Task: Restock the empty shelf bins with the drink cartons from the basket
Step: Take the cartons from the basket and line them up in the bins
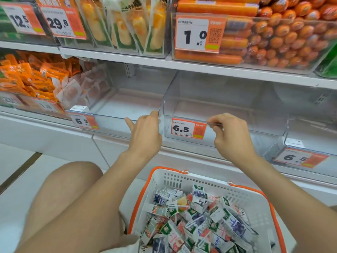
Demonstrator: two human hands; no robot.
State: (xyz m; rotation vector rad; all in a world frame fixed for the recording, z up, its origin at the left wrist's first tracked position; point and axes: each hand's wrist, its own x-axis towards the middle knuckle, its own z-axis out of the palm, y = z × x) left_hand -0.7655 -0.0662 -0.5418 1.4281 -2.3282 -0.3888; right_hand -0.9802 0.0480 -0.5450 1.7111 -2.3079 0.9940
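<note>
Closest of all, a bare knee [73,198] is bent low on the left, so the person is crouching. Right beside it on the floor sits a white plastic basket with an orange rim [182,179]. It is full of small drink cartons [193,221], white with green, blue and red on them, all jumbled in a heap. Both arms reach up past the basket to the low shelf. The left hand [144,132] holds the left front corner of the middle clear plastic bin [228,106], with its fingers [154,115] curled over the edge and one finger poking out to the left. The right hand [231,136] pinches the front rim of the same bin, its fingers [213,119] pressed close together on the thin edge. An orange and white price tag reading 6.5 [187,128] hangs on the bin's front, between the two hands. There is nothing in this bin. Just left of it is another see-through bin [124,106], and a third see-through bin [310,132] sits to the right. Farther left are orange snack packets [27,77]. On the shelf above are yellow snacks in clear bags [127,28] and a pile of orange sausages [273,33].
</note>
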